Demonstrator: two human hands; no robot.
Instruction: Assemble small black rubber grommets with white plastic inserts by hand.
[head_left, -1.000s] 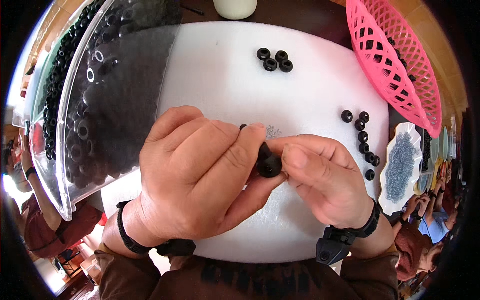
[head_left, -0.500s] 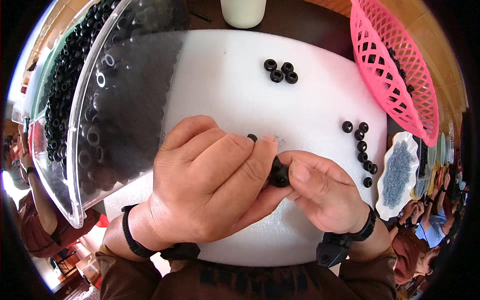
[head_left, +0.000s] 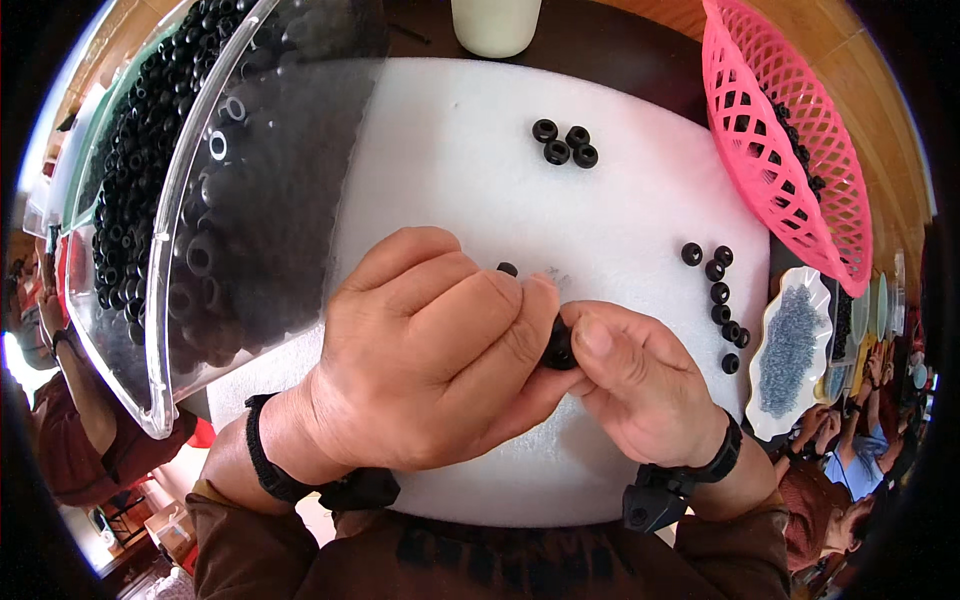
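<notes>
My left hand (head_left: 425,350) is closed, fingers curled in, over the middle of a white foam mat (head_left: 430,130). A short black end (head_left: 508,269) pokes out above its fingers; the rest is hidden, so I cannot tell what it is. Touching it, my right hand (head_left: 645,385) pinches shiny black beads (head_left: 560,347) between thumb and fingers, next to the left fingertips. How many beads are in the grip is hidden. Farther off on the mat sits a cluster of black beads (head_left: 557,152). A loose line of several more beads (head_left: 720,292) lies to the right.
A clear plastic box (head_left: 160,300) full of black beads stands at the left. At the far right is a pink lattice basket (head_left: 765,170) with black beads. Below it sits a scalloped white dish (head_left: 760,415) of blue-grey beads. A white cup (head_left: 495,25) stands at the back.
The view has shifted slightly. Both hands keep their grips close together; the bead between them has turned a little and shows less of its hole.
</notes>
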